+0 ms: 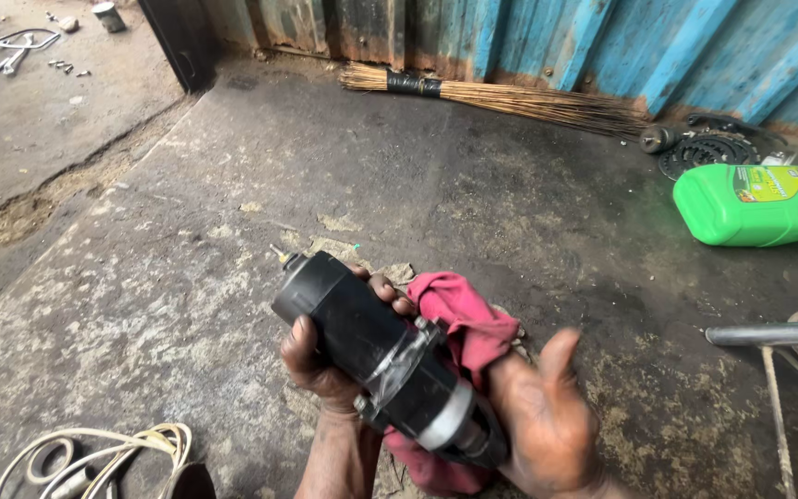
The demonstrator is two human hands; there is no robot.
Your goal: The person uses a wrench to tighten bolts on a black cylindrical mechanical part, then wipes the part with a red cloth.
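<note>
Two bare hands, no gloves, rings or watch. Left hand point(325, 360) at 6 o'clock, forearm bare, no sleeve in view. Right hand point(547, 420) at 5 o'clock, grimy, dark smears over palm and fingers.

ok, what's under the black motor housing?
Under the black motor housing: left hand gripping it, and a red rag bunched below, right hand alongside. The floor directly beneath is hidden.
</note>
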